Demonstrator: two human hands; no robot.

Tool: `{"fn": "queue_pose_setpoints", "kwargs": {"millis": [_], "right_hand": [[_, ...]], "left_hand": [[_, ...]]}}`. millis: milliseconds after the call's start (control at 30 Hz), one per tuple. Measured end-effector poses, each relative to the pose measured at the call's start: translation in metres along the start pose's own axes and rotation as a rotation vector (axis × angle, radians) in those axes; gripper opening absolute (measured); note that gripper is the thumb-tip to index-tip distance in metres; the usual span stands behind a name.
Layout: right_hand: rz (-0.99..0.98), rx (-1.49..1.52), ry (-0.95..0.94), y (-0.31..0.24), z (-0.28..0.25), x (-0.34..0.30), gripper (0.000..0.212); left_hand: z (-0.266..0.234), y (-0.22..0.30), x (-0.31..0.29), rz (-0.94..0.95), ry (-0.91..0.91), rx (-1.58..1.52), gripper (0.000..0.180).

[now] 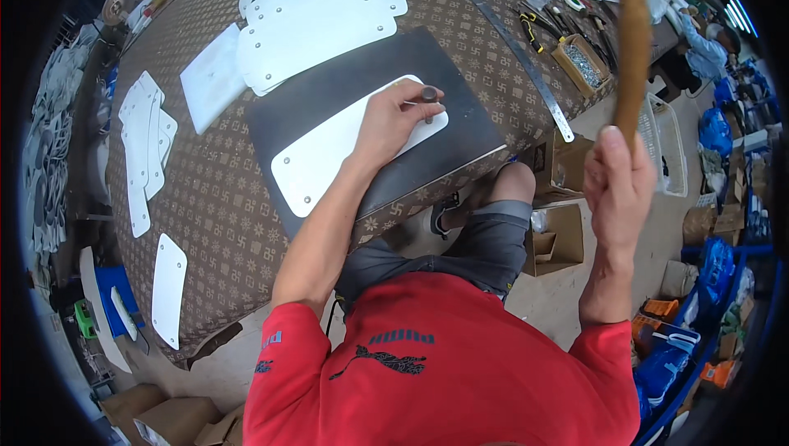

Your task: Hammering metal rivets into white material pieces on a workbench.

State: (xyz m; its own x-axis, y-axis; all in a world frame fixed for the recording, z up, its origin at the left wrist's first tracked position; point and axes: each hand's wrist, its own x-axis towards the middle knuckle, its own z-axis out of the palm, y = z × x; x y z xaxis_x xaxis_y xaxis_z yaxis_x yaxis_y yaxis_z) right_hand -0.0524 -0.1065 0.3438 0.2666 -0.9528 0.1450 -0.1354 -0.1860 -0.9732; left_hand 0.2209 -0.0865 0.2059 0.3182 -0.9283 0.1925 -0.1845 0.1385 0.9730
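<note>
My left hand [396, 120] pinches a short dark metal punch [429, 98] upright on the far corner of a white flat panel [329, 152]. The panel lies on a dark slab [460, 129] on the patterned brown table [214, 191]. My right hand [615, 183] is raised off to the right, gripping the wooden handle of a hammer [634, 43] whose dark head sits at the top of the picture.
A stack of white panels [325, 10] lies behind the slab, more white pieces [146, 146] at the left. A long metal ruler [514, 47], pliers and a box of small metal parts [582, 64] sit at the right. Cardboard boxes [555, 240] stand on the floor.
</note>
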Motion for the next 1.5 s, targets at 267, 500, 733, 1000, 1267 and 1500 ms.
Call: {"fn": "queue_pose_setpoints", "kwargs": {"millis": [267, 500, 733, 1000, 1267, 1500], "right_hand": [[-0.419, 0.374, -0.075, -0.020, -0.004, -0.003, 0.030], [0.292, -0.275, -0.285, 0.067, 0.020, -0.018, 0.029], [0.517, 0.186, -0.232, 0.099, 0.026, -0.005, 0.037], [0.579, 0.295, -0.179, 0.159, 0.050, 0.075, 0.034], [0.182, -0.286, -0.135, 0.172, 0.054, 0.109, 0.029], [-0.176, -0.697, -0.003, 0.189, 0.049, 0.111, 0.039]], "left_hand": [[0.001, -0.015, -0.003, 0.029, -0.017, -0.009, 0.018], [0.000, -0.024, -0.010, 0.169, 0.023, 0.102, 0.019], [-0.098, 0.010, -0.047, 0.024, 0.249, 0.221, 0.032], [-0.195, -0.012, -0.131, -0.257, 0.473, 1.010, 0.040], [-0.137, 0.009, -0.135, -0.033, 0.052, 1.054, 0.067], [-0.138, 0.018, -0.128, -0.135, 0.046, 0.978, 0.074]]}}
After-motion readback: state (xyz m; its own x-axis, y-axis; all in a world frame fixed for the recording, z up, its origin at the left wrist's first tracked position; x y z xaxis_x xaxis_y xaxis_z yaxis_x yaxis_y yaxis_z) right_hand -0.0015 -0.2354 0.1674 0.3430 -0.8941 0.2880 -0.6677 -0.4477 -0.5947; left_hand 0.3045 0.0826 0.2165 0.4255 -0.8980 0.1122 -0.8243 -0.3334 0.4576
